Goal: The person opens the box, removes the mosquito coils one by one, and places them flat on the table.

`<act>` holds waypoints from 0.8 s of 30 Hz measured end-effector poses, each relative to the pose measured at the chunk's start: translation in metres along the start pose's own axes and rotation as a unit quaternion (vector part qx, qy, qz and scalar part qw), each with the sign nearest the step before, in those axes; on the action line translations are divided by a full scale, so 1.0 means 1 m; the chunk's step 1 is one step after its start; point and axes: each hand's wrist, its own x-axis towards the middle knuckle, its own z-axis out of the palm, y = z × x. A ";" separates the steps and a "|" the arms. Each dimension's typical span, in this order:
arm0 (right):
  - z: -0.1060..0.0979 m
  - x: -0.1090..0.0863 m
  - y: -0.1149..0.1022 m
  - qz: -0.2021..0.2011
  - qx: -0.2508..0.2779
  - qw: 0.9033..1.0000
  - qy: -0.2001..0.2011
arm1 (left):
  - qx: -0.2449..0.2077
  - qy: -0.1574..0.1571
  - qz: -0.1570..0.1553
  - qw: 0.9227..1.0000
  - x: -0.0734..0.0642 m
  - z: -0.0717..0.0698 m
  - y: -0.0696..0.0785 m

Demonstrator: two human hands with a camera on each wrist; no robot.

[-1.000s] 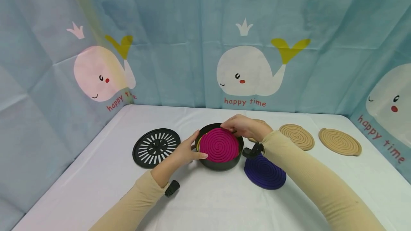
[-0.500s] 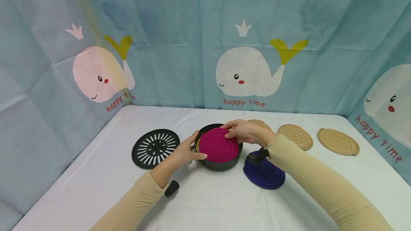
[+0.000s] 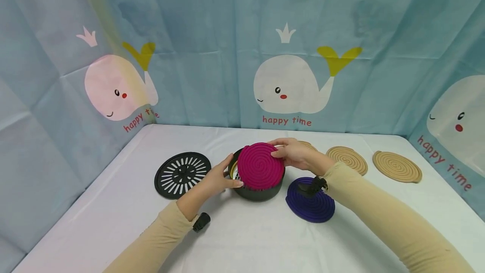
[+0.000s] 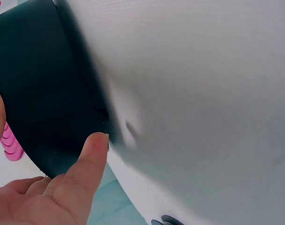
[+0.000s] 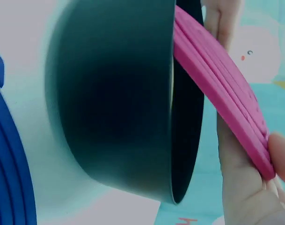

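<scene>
A magenta spiral trivet (image 3: 260, 165) tilts up out of a dark round pot (image 3: 257, 195) in the head view. My right hand (image 3: 297, 155) pinches the trivet's right edge between thumb and fingers. In the right wrist view the trivet (image 5: 222, 84) slants out of the mouth of the pot (image 5: 114, 103), its lower end inside. My left hand (image 3: 219, 178) holds the pot's left side, thumb near the front rim. Fingers rest along the wall of the pot (image 4: 34, 70) in the left wrist view. A yellow edge and a black-and-white pattern show inside the pot beside the trivet.
A black slotted round trivet (image 3: 183, 175) lies left of the pot. To the right lies a dark blue spiral mat (image 3: 318, 207), partly behind the right wrist camera. Tan spiral mats (image 3: 397, 167) line the back right, one half hidden behind the right hand.
The magenta trivet has risen and tilted up, uncovering a patterned bit inside the pot. My right hand has shifted from the far rim to the trivet's right edge. The left hand stays put.
</scene>
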 end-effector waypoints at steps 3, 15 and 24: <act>-0.003 -0.005 -0.002 -0.010 0.018 1.000 0.016 | -0.002 -0.001 0.000 1.000 0.000 0.000 0.000; -0.019 -0.034 -0.006 -0.036 0.003 0.998 0.043 | 0.002 0.001 0.004 1.000 0.000 0.000 0.000; -0.032 -0.053 0.000 -0.047 -0.019 0.997 0.060 | -0.002 -0.001 -0.001 1.000 0.000 0.001 0.001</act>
